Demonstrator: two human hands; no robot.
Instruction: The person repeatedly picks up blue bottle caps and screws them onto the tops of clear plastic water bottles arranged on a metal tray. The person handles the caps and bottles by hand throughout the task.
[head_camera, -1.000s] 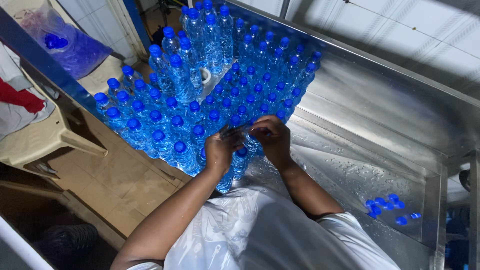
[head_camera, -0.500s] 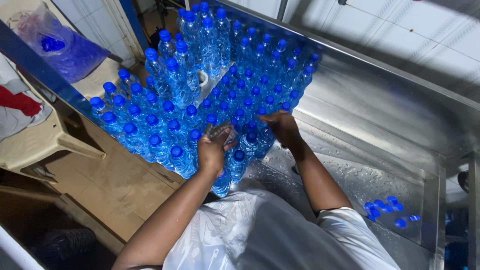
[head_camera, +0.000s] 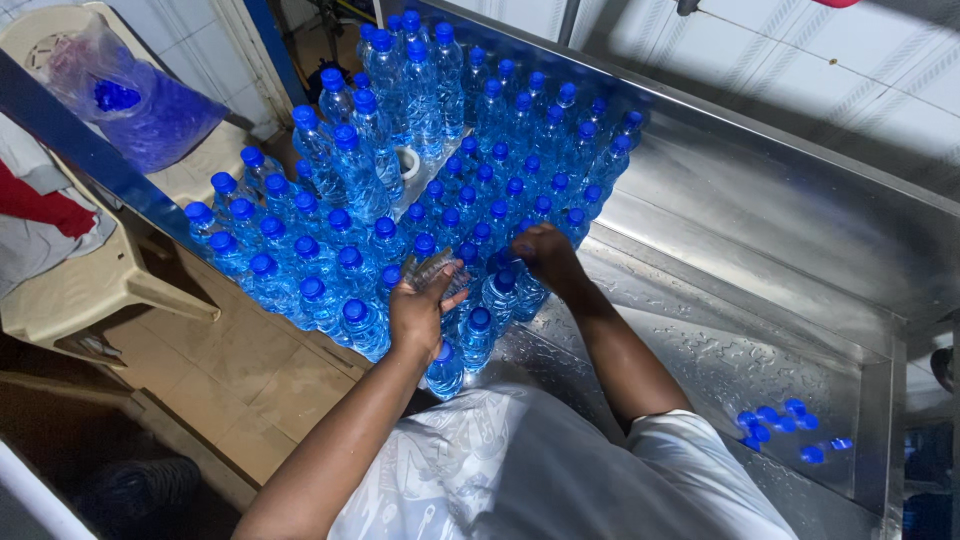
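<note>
The left hand (head_camera: 418, 305) is curled around a small clear plastic bottle (head_camera: 437, 270), fingers closed on its body and holding it tilted just above the blue caps of the packed rows; whether that bottle has a cap on cannot be told. The right hand (head_camera: 545, 255) lies a little further in, fingers bent down among the bottle tops, but whether it is clamped on one or only pressing on them is hidden. To do this well, the lifted bottle wants a firm grip low on its body, since thin plastic gives under a squeeze, and it should go straight down into a gap so neighbours are not tipped; the right hand can steady those beside it. The held bottle looks thin-walled, see-through and ribbed. Around both hands stands a dense block of water bottles (head_camera: 330, 240) with blue screw caps, upright and touching, on a wet steel desk (head_camera: 760, 260). Loose blue caps (head_camera: 780, 425) lie near the desk's right corner. A cream plastic chair (head_camera: 90, 280) with a bag of caps (head_camera: 130, 100) stands to the left.
</note>
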